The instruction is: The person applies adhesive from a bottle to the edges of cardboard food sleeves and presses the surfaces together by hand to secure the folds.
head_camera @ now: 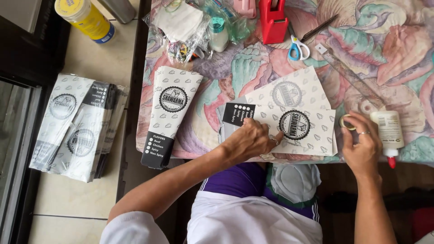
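Printed paper sheet [294, 122] flat on floral tablecloth [398, 58], long axis running up-right | left hand [246, 141] presses it, fingers spread narrow, pinning it steady | right hand [360, 144] pinches tape roll [347, 122] just right of sheet | glue bottle [389, 131] lying further right, nozzle toward person

red tape dispenser [273, 18], floral tablecloth [398, 49]

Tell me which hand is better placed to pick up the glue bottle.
Probably the right hand: it sits directly beside the white glue bottle and holds only a small tape roll. The left hand presses on the printed paper sleeve, farther away.
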